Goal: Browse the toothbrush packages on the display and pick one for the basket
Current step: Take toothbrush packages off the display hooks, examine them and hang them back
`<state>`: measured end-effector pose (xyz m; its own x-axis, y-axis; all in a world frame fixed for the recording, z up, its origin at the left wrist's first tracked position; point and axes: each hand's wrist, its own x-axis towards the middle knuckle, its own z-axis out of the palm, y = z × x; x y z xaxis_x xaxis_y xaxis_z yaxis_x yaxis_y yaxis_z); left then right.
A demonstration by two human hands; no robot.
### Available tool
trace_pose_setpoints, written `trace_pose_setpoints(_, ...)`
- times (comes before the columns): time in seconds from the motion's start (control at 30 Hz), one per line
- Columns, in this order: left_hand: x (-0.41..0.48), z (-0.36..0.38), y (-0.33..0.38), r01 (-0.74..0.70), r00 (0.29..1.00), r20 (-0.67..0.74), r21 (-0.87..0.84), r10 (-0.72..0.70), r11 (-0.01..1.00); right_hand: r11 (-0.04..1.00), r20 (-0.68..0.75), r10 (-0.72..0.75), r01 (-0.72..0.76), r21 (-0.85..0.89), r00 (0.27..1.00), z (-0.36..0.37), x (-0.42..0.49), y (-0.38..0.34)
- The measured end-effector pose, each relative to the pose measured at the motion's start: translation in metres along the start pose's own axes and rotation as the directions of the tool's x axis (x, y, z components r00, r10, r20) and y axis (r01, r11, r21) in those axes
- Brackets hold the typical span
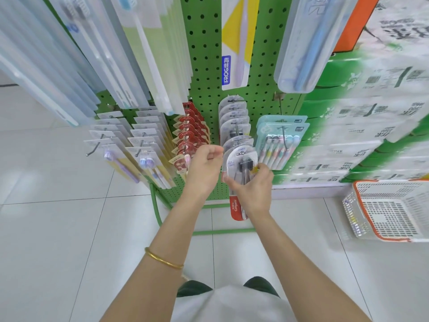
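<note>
Pack (240,168) of Colgate brushes hangs low at the front of its row on the green pegboard (204,66), held in the right hand (253,189). That grip is clamped on its right edge and lower body. Whether it is off its peg I cannot tell. It is likely light: stiff card under a slick clear blister that may flex, so best held by the edges. The left hand (203,166) hovers just beside its left edge, grip curled together on nothing I can see. Mint multipacks (278,142) hang to the right. The basket (390,212) rests on the pale tiled floor (58,205), further right.
</note>
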<state>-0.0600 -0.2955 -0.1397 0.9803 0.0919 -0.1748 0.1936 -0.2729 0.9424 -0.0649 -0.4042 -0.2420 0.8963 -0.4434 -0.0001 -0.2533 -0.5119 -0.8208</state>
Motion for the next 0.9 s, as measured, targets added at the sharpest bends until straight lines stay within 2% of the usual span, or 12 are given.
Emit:
trace_pose_setpoints(0.27,0.015,-0.002,0.011,-0.107,0.994,0.027,0.045,0.106,0.993,0.998,-0.124,-0.034,0.040,0.050,0.992,0.023,0.019,-0.005)
trace_pose_setpoints(0.47,0.035,-0.001,0.017,-0.215,0.977,0.042,0.223,0.211,0.951,0.997,-0.162,-0.031,0.041,0.063,0.986,0.034,0.029,-0.010)
trace_pose_setpoints(0.57,0.055,0.002,0.021,-0.306,0.951,0.097,0.409,0.292,0.860,0.995,-0.158,-0.034,0.048,0.085,0.987,0.037,0.026,-0.006)
trace_pose_setpoints(0.67,0.075,0.008,0.024,-0.319,0.945,0.130,0.561,0.300,0.764,0.995,-0.151,-0.027,0.041,0.086,0.988,0.038,0.026,-0.002)
trace_pose_setpoints(0.9,0.100,0.017,0.029,-0.396,0.917,0.243,0.658,0.317,0.640,0.999,-0.076,-0.042,0.042,0.003,0.996,0.031,0.024,0.002)
